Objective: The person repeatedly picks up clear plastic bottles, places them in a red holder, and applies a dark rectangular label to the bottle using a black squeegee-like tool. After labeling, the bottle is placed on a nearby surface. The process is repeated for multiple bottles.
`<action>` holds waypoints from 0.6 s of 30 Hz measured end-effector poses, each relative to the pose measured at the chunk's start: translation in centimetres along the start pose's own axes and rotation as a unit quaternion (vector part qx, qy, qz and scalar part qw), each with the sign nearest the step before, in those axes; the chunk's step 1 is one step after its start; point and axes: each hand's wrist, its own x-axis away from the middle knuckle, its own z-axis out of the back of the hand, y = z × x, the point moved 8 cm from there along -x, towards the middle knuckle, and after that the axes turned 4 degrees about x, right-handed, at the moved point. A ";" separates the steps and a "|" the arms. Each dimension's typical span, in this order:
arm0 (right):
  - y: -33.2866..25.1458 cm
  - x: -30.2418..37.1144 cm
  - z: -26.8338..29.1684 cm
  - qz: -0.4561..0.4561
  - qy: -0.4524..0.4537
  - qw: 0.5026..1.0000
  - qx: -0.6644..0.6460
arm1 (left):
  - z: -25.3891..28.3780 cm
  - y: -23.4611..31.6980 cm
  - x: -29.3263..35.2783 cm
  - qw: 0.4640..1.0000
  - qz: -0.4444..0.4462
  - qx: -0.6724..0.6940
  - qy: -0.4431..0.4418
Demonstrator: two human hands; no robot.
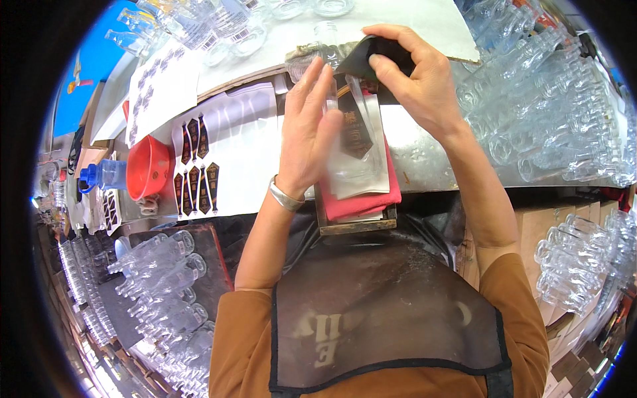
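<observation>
Between the hands [306,126] [424,79], clear dark-labelled bottle [355,136], lying down

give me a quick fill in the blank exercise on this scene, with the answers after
The flat piece held in the right hand is coloured ____.
The silvery bracelet is on the person's ____ wrist.
The bowl beside the blue container is coloured ____.
In the picture, the tie-shaped labels lie to the ____ of the wooden tray.

Missing words: black; left; red; left.
</observation>
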 end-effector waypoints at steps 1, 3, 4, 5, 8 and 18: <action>-1.0 -0.1 -0.5 0.038 -0.027 0.999 0.000 | 0.2 -0.3 0.1 0.998 0.017 0.055 0.008; -3.1 -0.9 -0.4 0.138 -0.009 0.985 0.104 | 0.4 -0.6 0.2 0.994 0.025 0.103 0.018; -4.1 -1.4 -0.4 0.187 0.000 0.970 0.156 | 0.4 -0.6 0.4 0.994 0.026 0.102 0.020; -5.2 -2.0 -0.2 0.244 0.025 0.946 0.211 | 0.5 -0.6 0.5 0.994 0.027 0.100 0.022; -6.1 -2.3 -2.0 0.209 -0.121 0.963 0.123 | 1.0 -0.7 1.1 0.995 0.042 0.078 0.036; -9.0 7.2 -3.9 0.260 -0.240 0.932 0.081 | 2.2 -0.3 5.6 0.989 0.087 0.120 -0.004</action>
